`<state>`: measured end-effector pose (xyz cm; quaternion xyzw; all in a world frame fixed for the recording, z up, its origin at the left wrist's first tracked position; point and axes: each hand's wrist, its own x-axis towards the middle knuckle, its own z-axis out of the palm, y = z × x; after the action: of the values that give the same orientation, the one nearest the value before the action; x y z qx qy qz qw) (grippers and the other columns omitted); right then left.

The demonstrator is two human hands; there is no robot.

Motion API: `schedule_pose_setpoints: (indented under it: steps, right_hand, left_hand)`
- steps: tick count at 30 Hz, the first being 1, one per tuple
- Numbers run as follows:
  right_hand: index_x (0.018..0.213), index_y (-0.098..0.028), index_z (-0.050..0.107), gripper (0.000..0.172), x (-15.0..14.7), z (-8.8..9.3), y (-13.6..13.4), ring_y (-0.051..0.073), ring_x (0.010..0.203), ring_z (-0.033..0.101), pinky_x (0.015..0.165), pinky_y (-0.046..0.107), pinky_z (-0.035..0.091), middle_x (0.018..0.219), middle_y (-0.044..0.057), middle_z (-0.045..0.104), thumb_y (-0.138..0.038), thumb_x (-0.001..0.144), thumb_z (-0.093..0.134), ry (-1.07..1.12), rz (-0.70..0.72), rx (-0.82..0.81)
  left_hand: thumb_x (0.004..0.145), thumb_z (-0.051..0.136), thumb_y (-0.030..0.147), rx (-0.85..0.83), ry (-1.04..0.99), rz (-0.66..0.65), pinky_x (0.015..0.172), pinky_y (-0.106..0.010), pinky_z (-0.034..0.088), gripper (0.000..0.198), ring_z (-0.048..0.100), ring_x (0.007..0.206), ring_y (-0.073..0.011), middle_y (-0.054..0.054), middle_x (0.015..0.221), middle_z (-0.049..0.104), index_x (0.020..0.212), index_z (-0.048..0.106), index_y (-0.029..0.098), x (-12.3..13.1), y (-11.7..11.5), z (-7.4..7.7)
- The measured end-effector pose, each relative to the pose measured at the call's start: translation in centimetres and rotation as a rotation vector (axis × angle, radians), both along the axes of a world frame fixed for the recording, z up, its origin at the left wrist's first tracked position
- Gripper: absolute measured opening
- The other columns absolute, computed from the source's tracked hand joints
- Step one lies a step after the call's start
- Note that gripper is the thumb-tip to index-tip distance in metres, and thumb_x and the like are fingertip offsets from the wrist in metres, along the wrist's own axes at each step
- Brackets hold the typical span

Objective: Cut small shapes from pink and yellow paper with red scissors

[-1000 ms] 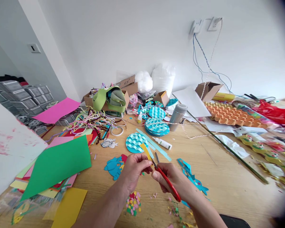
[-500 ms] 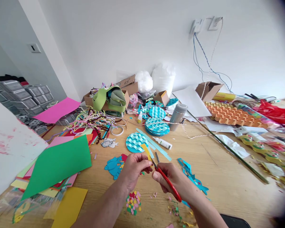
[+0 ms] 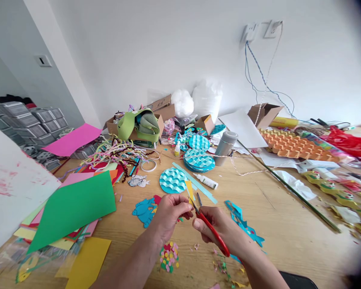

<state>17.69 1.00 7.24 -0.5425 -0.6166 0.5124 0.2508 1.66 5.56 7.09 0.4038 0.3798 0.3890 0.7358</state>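
Note:
Between the thumb and fingers of my left hand (image 3: 171,214) is a small yellow paper strip (image 3: 189,188), its free end pointing up. My right hand (image 3: 218,226) grips red-handled scissors (image 3: 212,229), with the blades parted at the strip, close to my left fingertips. Just beyond lies a blue paper disc (image 3: 172,180) with wavy light strips on it. Left of my hands are blue fish cut-outs (image 3: 144,210). A pile of small coloured paper dots (image 3: 169,257) sits below my left wrist. Blue paper scraps (image 3: 243,224) lie to the right of the scissors.
A glue bottle (image 3: 206,181) lies beyond my hands, near a grey cylinder (image 3: 226,148). Coloured paper sheets (image 3: 78,208) are stacked at left. A long green stick (image 3: 289,188) crosses the right side, by an orange egg tray (image 3: 295,144). A dark object (image 3: 297,280) rests at the near edge.
The yellow strip has turned to stand more upright, its top end shifting right. The scissors have moved very slightly. Both hands stay in nearly the same place.

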Motion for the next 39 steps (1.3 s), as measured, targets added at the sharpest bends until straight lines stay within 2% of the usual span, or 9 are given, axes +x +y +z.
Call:
schedule_pose_setpoints:
  steps: [26, 39]
  right_hand:
    - [0.069, -0.018, 0.046, 0.054, 0.17, -0.15, -0.12, 0.008, 0.043, 0.040, 0.040, 0.019, 0.025, 0.050, -0.003, 0.049, -0.070, 0.075, 0.058, -0.020, 0.004, 0.018]
    - [0.067, -0.020, 0.043, 0.058, 0.26, -0.02, -0.23, 0.008, 0.043, 0.040, 0.039, 0.019, 0.026, 0.050, -0.005, 0.043, -0.076, 0.071, 0.056, -0.067, 0.023, 0.021]
  left_hand:
    - [0.055, 0.072, 0.024, -0.034, 0.007, -0.018, 0.058, -0.026, 0.040, 0.018, 0.055, 0.055, -0.0118, 0.000, 0.056, 0.059, 0.063, 0.059, 0.014, -0.17, 0.08, 0.39]
    - [0.054, 0.071, 0.024, -0.042, 0.017, -0.041, 0.058, -0.025, 0.040, 0.018, 0.056, 0.054, -0.0118, -0.002, 0.056, 0.062, 0.064, 0.060, 0.013, -0.48, 0.25, 0.67]
